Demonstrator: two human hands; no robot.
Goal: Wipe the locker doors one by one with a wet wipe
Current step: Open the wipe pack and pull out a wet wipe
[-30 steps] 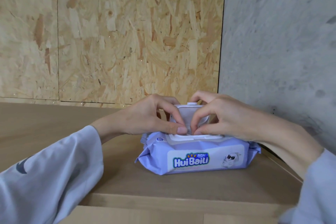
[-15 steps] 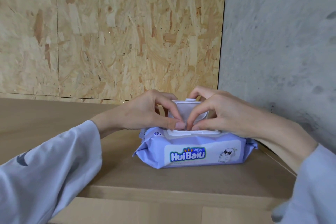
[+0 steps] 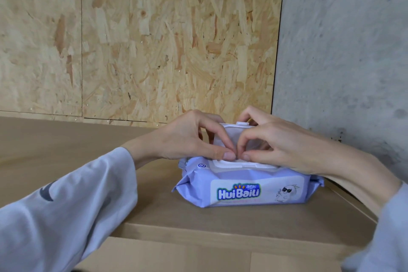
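A wall of oriented strand board panels [image 3: 141, 40] rises behind a tan wooden surface [image 3: 66, 143], and a grey concrete wall [image 3: 344, 51] closes the right side. On the surface, close to that corner, lies a lilac pack of wet wipes [image 3: 245, 190] printed "HuiBaiLi", its white flip lid [image 3: 231, 132] standing open and upright at the back. The left hand [image 3: 187, 139] and the right hand [image 3: 278, 146] meet over the pack's white dispensing opening [image 3: 240, 164], each with curled fingers, thumb and forefinger tips pressed together at the opening as if pinching there; what lies between the tips is too small to tell. Both forearms wear pale blue-grey sleeves [image 3: 72, 212], the right one blurred at the frame's edge
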